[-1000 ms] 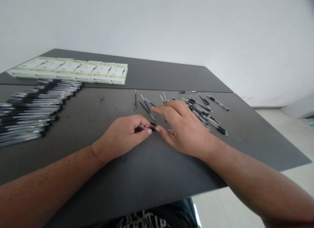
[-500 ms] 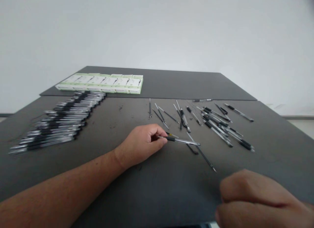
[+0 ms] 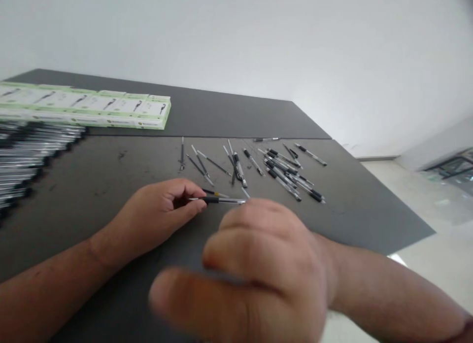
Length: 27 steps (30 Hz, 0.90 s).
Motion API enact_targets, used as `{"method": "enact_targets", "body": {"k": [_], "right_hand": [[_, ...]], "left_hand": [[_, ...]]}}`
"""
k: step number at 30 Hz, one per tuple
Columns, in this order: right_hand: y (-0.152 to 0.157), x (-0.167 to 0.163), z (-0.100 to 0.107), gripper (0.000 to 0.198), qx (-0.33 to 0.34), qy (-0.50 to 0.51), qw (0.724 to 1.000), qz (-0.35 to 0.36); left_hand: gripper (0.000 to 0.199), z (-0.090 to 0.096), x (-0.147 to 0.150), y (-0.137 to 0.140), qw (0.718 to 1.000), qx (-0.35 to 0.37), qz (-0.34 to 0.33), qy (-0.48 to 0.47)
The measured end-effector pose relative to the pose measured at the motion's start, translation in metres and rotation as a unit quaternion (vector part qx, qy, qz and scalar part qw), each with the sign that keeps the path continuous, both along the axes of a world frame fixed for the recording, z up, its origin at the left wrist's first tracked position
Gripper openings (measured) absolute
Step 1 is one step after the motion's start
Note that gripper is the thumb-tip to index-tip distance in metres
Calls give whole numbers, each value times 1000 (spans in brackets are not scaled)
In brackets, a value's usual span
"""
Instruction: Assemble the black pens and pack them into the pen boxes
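Note:
My left hand [image 3: 155, 207] pinches a clear gel pen [image 3: 227, 201] by its black grip, between thumb and forefinger. The pen lies nearly level, its clear end pointing right. My right hand [image 3: 266, 264] is close to the camera and blurred, in front of the pen's right end. Its thumb stands apart from the curled fingers, and nothing shows in the gap. Just beyond the left fingertips a thin dark stick with a yellowish part [image 3: 216, 192] lies on the table. Several slim ink refills [image 3: 214, 162] are scattered behind it.
Several loose gel pens [image 3: 284, 175] form a heap right of centre. At left, many pens lie in a dense row [image 3: 44, 146]. White and green boxes [image 3: 121, 109] stand in line behind them. The dark table's right edge [image 3: 384, 185] borders a pale floor.
The view has swung right, so table items sit further left. My right hand has come from the lower right toward the pen, its thumb now spread. My left hand still holds the pen.

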State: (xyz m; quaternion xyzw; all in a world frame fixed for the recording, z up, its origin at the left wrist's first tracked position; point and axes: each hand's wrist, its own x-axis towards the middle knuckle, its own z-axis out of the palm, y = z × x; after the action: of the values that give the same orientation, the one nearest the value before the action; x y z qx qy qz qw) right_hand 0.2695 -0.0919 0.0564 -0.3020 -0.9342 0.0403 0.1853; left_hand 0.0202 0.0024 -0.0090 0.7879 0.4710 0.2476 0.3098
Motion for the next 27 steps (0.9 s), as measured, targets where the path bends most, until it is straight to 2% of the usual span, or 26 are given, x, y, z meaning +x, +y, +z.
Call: {"method": "enact_targets", "body": {"k": [3,8,12,16,20,27], "right_hand": [[32,7,2,41,74,30,996,-46],[64,15,-22,46,-1,11,995,-103],[70,13,-40,35,-49,-1,993,-103],[73,10,-47,22,-79,-6,992,-93],[74,10,-46,26,-98,12,990,-99],[75,12,-46,29,-90,8,990,-104]], "left_hand": [[27,3,-1,-1,1000,-1,8,-6],[29,3,-5,-1,999,-9,40,-15],[28,2,-5,-1,999,-12,42,-17],[26,-1,-4,-1,999,-5,21,-37],[29,-5,-3,0,998,-4,12,-59],[34,-7,-1,0,991,-48,-7,-127]]}}
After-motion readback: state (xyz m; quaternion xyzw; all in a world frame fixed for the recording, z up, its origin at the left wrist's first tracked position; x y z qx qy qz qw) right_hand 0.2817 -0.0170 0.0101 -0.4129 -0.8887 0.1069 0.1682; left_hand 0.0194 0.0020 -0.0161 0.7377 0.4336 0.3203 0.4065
